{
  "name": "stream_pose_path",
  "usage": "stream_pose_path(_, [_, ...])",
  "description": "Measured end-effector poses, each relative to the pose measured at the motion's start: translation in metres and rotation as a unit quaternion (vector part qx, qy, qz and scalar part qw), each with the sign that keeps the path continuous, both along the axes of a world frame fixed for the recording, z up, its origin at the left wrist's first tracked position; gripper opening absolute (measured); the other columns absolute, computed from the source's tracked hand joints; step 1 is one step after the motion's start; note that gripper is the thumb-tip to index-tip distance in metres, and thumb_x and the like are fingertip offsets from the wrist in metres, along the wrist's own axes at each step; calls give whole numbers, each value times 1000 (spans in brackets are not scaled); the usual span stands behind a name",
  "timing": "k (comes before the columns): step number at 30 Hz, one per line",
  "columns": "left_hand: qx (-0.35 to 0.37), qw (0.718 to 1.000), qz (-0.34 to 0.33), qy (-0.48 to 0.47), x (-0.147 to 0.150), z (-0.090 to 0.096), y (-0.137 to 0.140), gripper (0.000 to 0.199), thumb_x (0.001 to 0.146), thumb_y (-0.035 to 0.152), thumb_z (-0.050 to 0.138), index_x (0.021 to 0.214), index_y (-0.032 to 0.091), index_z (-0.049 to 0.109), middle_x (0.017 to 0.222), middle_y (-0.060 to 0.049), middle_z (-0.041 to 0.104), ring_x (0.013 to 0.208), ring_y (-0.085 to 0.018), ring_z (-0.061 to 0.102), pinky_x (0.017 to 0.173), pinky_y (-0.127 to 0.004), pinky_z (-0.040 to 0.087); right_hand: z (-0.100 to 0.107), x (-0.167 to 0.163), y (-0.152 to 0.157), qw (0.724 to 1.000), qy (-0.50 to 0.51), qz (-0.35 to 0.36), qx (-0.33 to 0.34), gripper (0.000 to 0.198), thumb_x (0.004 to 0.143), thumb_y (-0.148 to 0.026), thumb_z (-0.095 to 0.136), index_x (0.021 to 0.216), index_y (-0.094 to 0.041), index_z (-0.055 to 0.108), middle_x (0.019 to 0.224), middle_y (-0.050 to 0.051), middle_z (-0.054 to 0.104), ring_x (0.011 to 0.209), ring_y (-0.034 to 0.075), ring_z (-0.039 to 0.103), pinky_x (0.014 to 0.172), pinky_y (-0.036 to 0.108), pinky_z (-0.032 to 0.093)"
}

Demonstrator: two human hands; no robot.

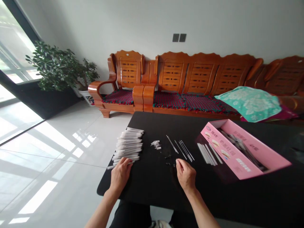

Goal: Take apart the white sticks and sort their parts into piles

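Clad in plain black trousers [130, 215] | left hand [121, 172] and right hand [186, 174] bare | forearms [202, 207] likewise uncovered

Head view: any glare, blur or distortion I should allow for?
Head view: sunlight glares on the floor at left; head view: the small black pieces barely stand out against the black table; head view: the pink box looks stretched toward the right, its print blurred.

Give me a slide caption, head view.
At a black table: left hand at white tubes, right hand near small black bits, pink box farther right.
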State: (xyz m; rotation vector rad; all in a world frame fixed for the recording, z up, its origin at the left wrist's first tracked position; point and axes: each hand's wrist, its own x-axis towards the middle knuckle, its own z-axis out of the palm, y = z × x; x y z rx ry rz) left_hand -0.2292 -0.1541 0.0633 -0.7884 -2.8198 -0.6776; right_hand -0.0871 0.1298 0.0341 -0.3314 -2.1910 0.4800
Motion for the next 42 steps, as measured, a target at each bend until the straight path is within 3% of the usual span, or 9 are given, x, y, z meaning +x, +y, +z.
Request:
stream_pose_path(9, [-4,998,-51,-45,4,-1,-7,20,95,31,47,95,26,66,96,-1,63,79,-18,64,68,-26,44,4,0,-3,999,-13,16,-25,21,95,-26,50,93,-15,68,83,9,72,74,19,68,72,27,50])
stream_pose_path(14, [42,988,-126,-81,16,9,16,21,95,28,47,91,25,67,91,-1,64,81,-17,64,71,-26,44,22,-4,-15,987,-72,46,-139,30,95,-36,47,87,-17,68,75,8,70,67,18,65,66,27,47])
stream_pose_path(17, [87,981,-155,-78,23,21,49,18,94,26,49,92,24,67,89,-1,65,80,-16,63,72,-25,44,36,-12,-24,948,-143,95,-268,40,95,-47,45,77,-18,65,58,4,63,53,15,58,54,25,43])
stream_pose_path(22, [147,961,-226,-57,29,42,110,15,92,22,53,91,22,69,88,-2,66,77,-15,63,69,-22,45,52,-21,-26,843,-166,184,-477,51,92,-61,43,75,-16,62,49,1,58,42,12,51,40,20,34])
stream_pose_path(27, [189,937,-288,-55,33,49,139,19,91,19,53,89,23,71,94,-4,69,79,-14,65,72,-22,48,52,-17,-15,818,-119,188,-530,49,86,-62,54,70,-15,59,47,0,56,39,9,47,34,17,26])
stream_pose_path(31, [313,920,-200,-126,34,42,147,16,88,29,60,94,22,73,92,-6,69,78,-17,66,69,-25,51,49,-15,-7,798,-40,116,-590,49,80,-63,60,76,-14,63,48,0,57,39,10,48,32,17,24])
stream_pose_path(34, [393,857,-118,-310,32,31,155,31,84,45,64,89,16,73,70,-5,66,52,-13,58,46,-22,45,49,-17,-8,791,-1,93,-605,48,79,-61,63,82,-13,65,51,1,59,41,10,50,32,17,27])
stream_pose_path(39, [555,667,-59,-493,22,22,172,46,72,48,76,99,10,70,83,-9,69,59,-11,61,49,-19,49,51,-22,-18,791,-19,115,-601,49,78,-61,64,83,-12,65,54,2,61,41,9,51,32,15,27])
stream_pose_path(42, [583,626,-40,-516,15,23,177,46,65,45,82,89,8,69,77,-8,68,56,-9,60,49,-18,48,51,-23,-20,767,-41,121,-629,57,78,-68,59,78,-11,64,51,4,61,39,10,52,31,16,27])
